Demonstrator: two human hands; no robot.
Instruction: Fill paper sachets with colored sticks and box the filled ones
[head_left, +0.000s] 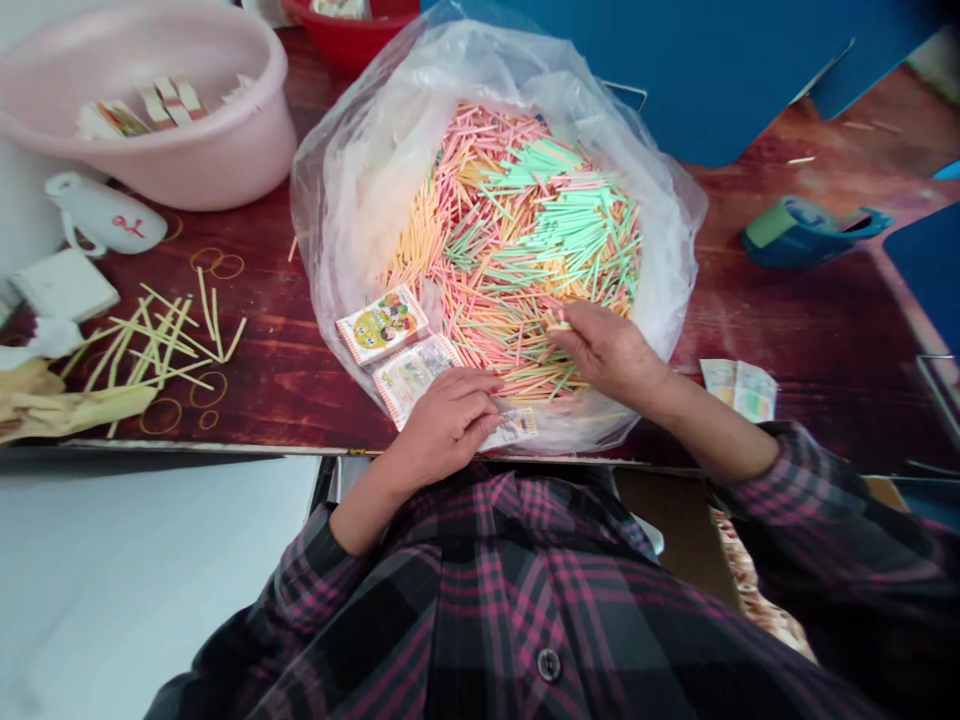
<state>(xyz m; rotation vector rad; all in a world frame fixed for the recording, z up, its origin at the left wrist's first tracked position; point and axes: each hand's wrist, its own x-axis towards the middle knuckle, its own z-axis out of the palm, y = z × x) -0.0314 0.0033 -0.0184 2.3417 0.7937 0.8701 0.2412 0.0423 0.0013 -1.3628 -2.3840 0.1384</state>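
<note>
pink plastic basin (142, 130) — paper strips inside | white mug (105, 215) | blue tape dispenser (814, 232) | red basin (337, 25)

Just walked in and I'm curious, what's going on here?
A person in a plaid shirt sits at a plastic bag full of colored sticks. Their right hand pinches a few sticks above the pile, while their left hand rests on printed packets at the bag's edge. A pink basin sits nearby.

Wooden tabletop (277, 402); plastic bag (337, 200), pink basin (225, 170)
</note>
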